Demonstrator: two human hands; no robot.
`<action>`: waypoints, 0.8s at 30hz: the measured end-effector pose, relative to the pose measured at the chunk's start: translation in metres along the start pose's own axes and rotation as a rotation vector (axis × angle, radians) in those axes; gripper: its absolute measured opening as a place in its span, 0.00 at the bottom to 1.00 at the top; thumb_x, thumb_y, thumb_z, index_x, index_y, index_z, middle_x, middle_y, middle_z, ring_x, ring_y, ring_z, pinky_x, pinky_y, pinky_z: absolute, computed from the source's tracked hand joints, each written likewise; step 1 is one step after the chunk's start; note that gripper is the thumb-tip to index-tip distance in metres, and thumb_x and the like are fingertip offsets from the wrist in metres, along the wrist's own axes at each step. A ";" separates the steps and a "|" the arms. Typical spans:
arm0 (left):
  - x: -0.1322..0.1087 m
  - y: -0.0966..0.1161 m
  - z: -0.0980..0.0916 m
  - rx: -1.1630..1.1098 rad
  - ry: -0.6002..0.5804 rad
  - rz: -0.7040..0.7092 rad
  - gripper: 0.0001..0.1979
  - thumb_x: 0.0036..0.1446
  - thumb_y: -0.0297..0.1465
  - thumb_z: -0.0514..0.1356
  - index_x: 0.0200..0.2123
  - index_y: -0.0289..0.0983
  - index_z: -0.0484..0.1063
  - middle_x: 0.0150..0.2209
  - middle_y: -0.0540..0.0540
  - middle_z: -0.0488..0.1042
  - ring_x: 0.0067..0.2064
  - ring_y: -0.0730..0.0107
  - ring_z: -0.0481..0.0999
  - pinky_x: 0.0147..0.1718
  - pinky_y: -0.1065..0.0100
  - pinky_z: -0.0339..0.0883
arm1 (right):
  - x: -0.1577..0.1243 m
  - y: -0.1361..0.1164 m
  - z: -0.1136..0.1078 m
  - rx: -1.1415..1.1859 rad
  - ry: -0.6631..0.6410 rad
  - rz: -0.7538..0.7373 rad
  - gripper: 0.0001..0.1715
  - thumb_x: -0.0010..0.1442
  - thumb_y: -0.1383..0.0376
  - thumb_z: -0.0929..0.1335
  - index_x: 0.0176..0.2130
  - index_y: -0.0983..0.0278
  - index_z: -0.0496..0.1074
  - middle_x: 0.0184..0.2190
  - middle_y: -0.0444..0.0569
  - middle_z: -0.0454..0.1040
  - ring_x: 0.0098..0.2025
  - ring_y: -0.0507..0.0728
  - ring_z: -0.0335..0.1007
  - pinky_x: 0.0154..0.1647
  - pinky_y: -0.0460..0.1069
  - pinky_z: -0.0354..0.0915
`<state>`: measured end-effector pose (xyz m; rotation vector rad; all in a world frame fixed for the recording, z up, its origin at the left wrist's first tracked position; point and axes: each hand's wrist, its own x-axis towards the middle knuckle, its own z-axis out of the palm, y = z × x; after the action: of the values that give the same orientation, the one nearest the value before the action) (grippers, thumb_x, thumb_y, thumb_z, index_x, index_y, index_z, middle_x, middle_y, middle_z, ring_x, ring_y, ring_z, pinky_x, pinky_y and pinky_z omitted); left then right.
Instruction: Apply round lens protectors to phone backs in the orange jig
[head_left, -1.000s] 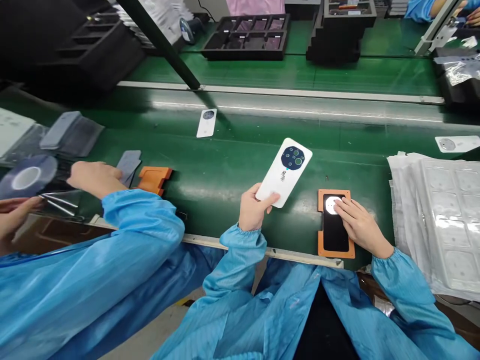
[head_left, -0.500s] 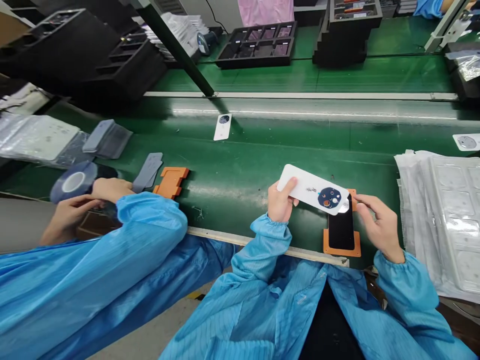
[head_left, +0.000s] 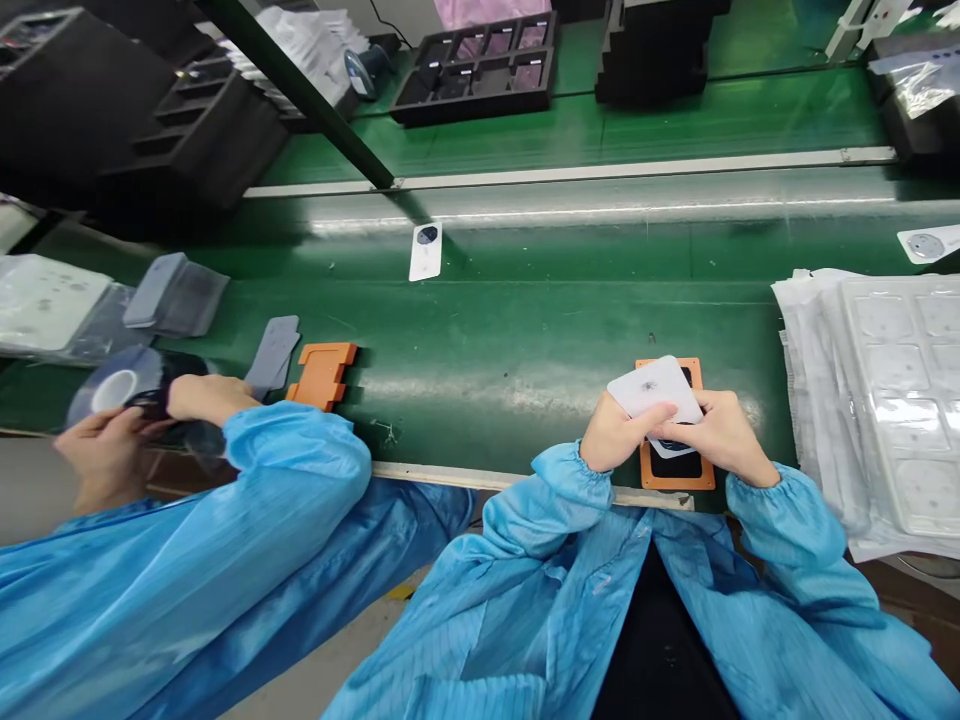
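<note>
A white, rounded card (head_left: pixel 651 385) with small dark print is pinched between my two hands, tilted above an orange fixture (head_left: pixel 677 482). My left hand (head_left: pixel 616 430) grips its left edge, thumb on top. On its lower right side, my right hand (head_left: pixel 721 432) is closed with the thumb pressed against it. The card's dark round camera print is mostly covered by my fingers. Beneath, a black phone (head_left: pixel 681 466) lies in the fixture, largely hidden by the card and my hands.
To the left, a co-worker's hands (head_left: pixel 202 398) hold a tape roll (head_left: pixel 120 388). Grey cards (head_left: pixel 271 355) and another orange fixture (head_left: pixel 322 375) lie nearby. A similar white card (head_left: pixel 426 252) rests farther back. Clear plastic trays (head_left: pixel 892 400) are stacked at right; a black compartment tray (head_left: pixel 476 70) stands behind.
My left hand has turned the card and brought it nearer me. My right hand has moved left from the fixture's edge onto the card. The view has shifted slightly.
</note>
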<state>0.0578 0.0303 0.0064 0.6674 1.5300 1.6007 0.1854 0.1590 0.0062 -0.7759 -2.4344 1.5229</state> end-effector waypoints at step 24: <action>-0.012 -0.033 0.028 -0.070 0.238 0.230 0.25 0.68 0.53 0.57 0.42 0.39 0.84 0.50 0.42 0.83 0.56 0.50 0.81 0.60 0.51 0.75 | -0.001 -0.023 0.018 -0.256 0.741 -0.489 0.06 0.65 0.69 0.70 0.38 0.60 0.78 0.40 0.51 0.82 0.46 0.60 0.82 0.49 0.56 0.80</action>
<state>0.0935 0.0344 -0.0203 0.6512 1.6030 1.9567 0.1715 0.1359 0.0182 -0.5752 -2.0346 0.6010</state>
